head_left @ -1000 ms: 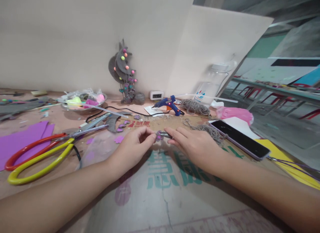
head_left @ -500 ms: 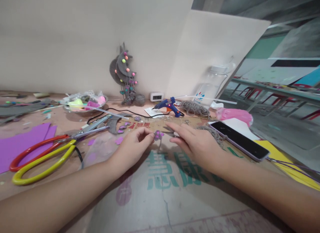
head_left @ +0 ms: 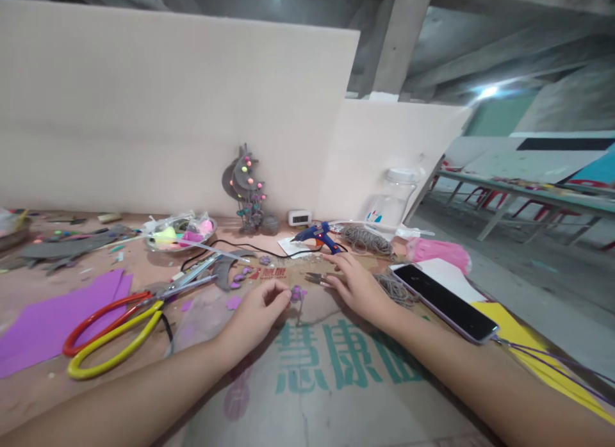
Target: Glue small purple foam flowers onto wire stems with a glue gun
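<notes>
Between thumb and fingers, my left hand (head_left: pixel 262 311) pinches a small purple piece (head_left: pixel 297 294) with a grey string hanging from it. To its right, my right hand (head_left: pixel 358 287) is above the cardboard, its fingers around small metal snips (head_left: pixel 314 278) whose blades point left toward the purple piece. The snips do not touch the piece. Beyond the hands, a blue glue gun (head_left: pixel 319 236) rests by a white paper. Grey yarn (head_left: pixel 394 290) lies just right of my right hand.
Large red and yellow scissors (head_left: pixel 118 332) lie on the left near purple sheets (head_left: pixel 62 319). A bowl of pompoms (head_left: pixel 181 247), a decorated grey moon (head_left: pixel 246 184) and a small clock (head_left: pixel 300 218) stand at the back. A phone (head_left: pixel 444 301) and a clear bottle (head_left: pixel 391 197) are on the right.
The view has tilted up, so the table sits lower in the picture. The snips show more clearly in my right hand, whose fingers look lower and flatter. My left hand keeps the purple piece.
</notes>
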Demonstrator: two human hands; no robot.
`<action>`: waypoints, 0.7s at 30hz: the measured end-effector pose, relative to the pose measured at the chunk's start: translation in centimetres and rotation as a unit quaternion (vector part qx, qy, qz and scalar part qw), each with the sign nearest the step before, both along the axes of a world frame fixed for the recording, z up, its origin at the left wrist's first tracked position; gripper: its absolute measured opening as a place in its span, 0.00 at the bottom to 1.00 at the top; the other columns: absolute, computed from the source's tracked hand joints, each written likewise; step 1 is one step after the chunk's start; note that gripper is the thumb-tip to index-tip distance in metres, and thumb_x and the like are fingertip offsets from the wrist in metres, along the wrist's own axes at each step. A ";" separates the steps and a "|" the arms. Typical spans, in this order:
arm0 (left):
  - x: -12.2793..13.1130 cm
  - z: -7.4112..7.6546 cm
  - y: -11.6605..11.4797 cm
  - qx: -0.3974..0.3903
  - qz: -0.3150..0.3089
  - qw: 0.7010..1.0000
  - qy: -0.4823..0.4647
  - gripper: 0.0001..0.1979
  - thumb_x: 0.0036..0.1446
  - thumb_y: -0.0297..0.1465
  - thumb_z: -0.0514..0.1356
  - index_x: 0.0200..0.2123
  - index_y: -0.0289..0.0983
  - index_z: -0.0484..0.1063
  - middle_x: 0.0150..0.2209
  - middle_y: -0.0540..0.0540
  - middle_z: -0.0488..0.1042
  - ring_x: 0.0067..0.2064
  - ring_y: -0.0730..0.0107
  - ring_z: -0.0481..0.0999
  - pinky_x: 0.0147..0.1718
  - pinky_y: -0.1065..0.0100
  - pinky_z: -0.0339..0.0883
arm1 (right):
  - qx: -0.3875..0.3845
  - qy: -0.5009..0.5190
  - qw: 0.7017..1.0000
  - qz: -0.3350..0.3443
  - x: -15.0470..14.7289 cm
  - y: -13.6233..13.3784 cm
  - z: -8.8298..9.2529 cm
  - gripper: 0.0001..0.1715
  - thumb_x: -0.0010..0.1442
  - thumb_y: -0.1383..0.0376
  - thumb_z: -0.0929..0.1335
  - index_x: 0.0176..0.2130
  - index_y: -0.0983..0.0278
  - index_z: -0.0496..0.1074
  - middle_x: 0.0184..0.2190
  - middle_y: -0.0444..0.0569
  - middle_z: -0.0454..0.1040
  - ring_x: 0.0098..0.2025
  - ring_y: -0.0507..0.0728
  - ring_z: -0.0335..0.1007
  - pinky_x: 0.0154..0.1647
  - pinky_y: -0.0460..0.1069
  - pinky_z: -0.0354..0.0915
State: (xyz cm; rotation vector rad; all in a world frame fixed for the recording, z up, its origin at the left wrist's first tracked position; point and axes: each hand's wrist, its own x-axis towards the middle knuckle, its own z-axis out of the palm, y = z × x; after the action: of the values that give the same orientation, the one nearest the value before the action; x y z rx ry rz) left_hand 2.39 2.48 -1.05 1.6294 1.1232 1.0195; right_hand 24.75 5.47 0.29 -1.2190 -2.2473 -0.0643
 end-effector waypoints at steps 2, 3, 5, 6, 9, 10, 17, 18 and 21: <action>0.0 -0.1 0.0 0.000 0.000 1.000 -0.004 0.10 0.54 0.36 0.53 0.26 0.35 0.65 0.23 0.52 0.66 0.26 0.73 0.66 0.27 0.73 0.59 | 0.008 0.004 1.000 -0.003 0.0 -0.2 -0.3 0.16 0.60 0.66 0.61 0.49 0.64 0.65 0.45 0.56 0.68 0.47 0.58 0.66 0.48 0.57 0.64; 0.0 -0.2 0.0 0.001 -0.001 1.000 -0.004 0.10 0.54 0.36 0.53 0.26 0.35 0.65 0.23 0.52 0.66 0.26 0.73 0.66 0.27 0.72 0.59 | 0.010 0.002 1.000 0.000 0.0 -0.2 -0.5 0.15 0.61 0.66 0.61 0.48 0.64 0.66 0.44 0.55 0.68 0.47 0.58 0.66 0.47 0.56 0.64; 0.0 -0.1 0.0 0.005 -0.007 1.000 -0.001 0.10 0.55 0.36 0.53 0.26 0.35 0.65 0.23 0.52 0.66 0.27 0.73 0.66 0.28 0.72 0.60 | 0.014 -0.008 1.000 0.006 -0.1 -0.4 -0.7 0.14 0.61 0.66 0.60 0.46 0.65 0.67 0.43 0.55 0.69 0.46 0.57 0.67 0.48 0.55 0.64; 0.0 -0.1 -0.1 0.007 -0.010 1.000 0.002 0.11 0.55 0.36 0.53 0.26 0.35 0.65 0.23 0.52 0.65 0.27 0.73 0.66 0.28 0.72 0.60 | 0.017 -0.011 1.000 0.008 -0.1 -0.4 -0.8 0.14 0.61 0.66 0.60 0.46 0.65 0.67 0.43 0.54 0.69 0.46 0.56 0.67 0.48 0.54 0.64; -0.1 -0.1 -0.2 0.015 -0.008 1.000 0.003 0.10 0.55 0.36 0.53 0.26 0.35 0.65 0.23 0.52 0.65 0.27 0.73 0.66 0.28 0.72 0.59 | 0.025 -0.013 1.000 0.013 -0.1 -0.5 -0.9 0.13 0.61 0.67 0.60 0.45 0.66 0.67 0.44 0.54 0.68 0.45 0.56 0.67 0.48 0.53 0.63; -0.1 -0.1 -0.2 0.018 -0.006 1.000 0.003 0.10 0.54 0.36 0.53 0.26 0.35 0.65 0.23 0.52 0.65 0.27 0.73 0.66 0.28 0.72 0.59 | 0.028 -0.011 0.999 0.014 -0.1 -0.5 -0.9 0.13 0.61 0.68 0.60 0.45 0.66 0.67 0.43 0.54 0.68 0.45 0.55 0.67 0.48 0.52 0.63; -0.1 0.4 -0.8 0.035 0.005 0.999 0.001 0.09 0.52 0.35 0.56 0.30 0.34 0.70 0.26 0.49 0.71 0.30 0.71 0.69 0.32 0.70 0.62 | 0.043 -0.010 0.999 0.029 0.0 -0.4 -1.0 0.12 0.60 0.70 0.60 0.43 0.67 0.68 0.42 0.54 0.69 0.45 0.56 0.66 0.47 0.52 0.62; -0.1 0.5 -0.9 0.033 0.007 0.999 -0.005 0.09 0.51 0.35 0.57 0.31 0.34 0.70 0.28 0.49 0.72 0.30 0.71 0.70 0.33 0.70 0.62 | 0.041 -0.010 0.999 0.028 -0.1 -0.4 -1.1 0.12 0.61 0.70 0.60 0.43 0.67 0.68 0.41 0.54 0.69 0.45 0.56 0.66 0.47 0.51 0.62; -0.1 0.4 -0.9 0.027 0.010 1.000 -0.012 0.08 0.50 0.34 0.58 0.31 0.34 0.69 0.28 0.48 0.73 0.30 0.71 0.70 0.33 0.69 0.63 | 0.033 -0.007 0.999 0.026 -0.4 -0.3 -1.0 0.13 0.61 0.69 0.59 0.42 0.67 0.69 0.40 0.53 0.70 0.44 0.56 0.66 0.46 0.51 0.63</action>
State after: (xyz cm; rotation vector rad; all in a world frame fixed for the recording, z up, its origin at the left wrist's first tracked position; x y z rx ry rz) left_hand 2.29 1.56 -0.62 1.6457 1.1071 1.0883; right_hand 24.35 5.17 -0.70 -1.1275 -2.2701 -0.1262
